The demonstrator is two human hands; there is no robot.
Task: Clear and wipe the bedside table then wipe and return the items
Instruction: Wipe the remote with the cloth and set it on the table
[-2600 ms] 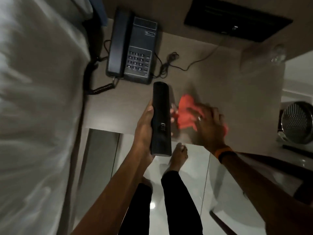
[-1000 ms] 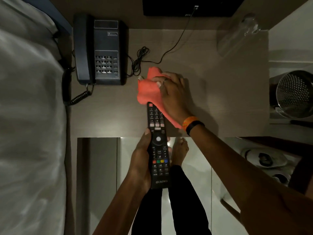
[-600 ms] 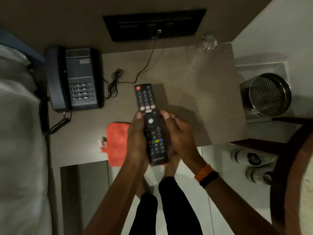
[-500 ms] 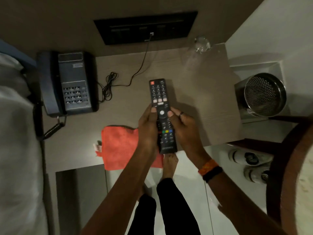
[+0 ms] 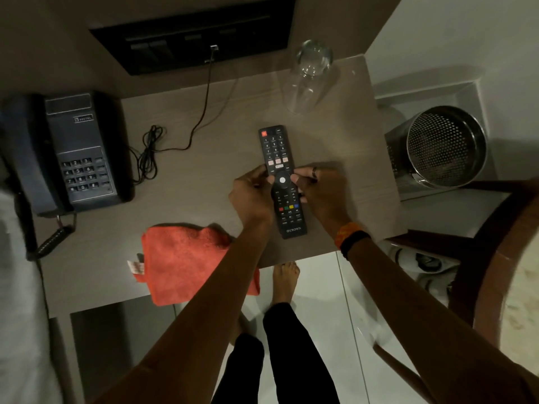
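Both hands, left hand and right hand, flanking remote, gripping its middle

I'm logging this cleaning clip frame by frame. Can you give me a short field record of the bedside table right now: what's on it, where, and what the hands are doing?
surface: bedside table
remote: lying flat, buttons up, right of centre
left hand: gripping the remote's left edge
right hand: gripping its right edge
cloth: orange, on the front edge, overhanging, untouched
phone: left side, handset on cradle
glass: clear, back right corner
bin: metal mesh, on the floor to the right
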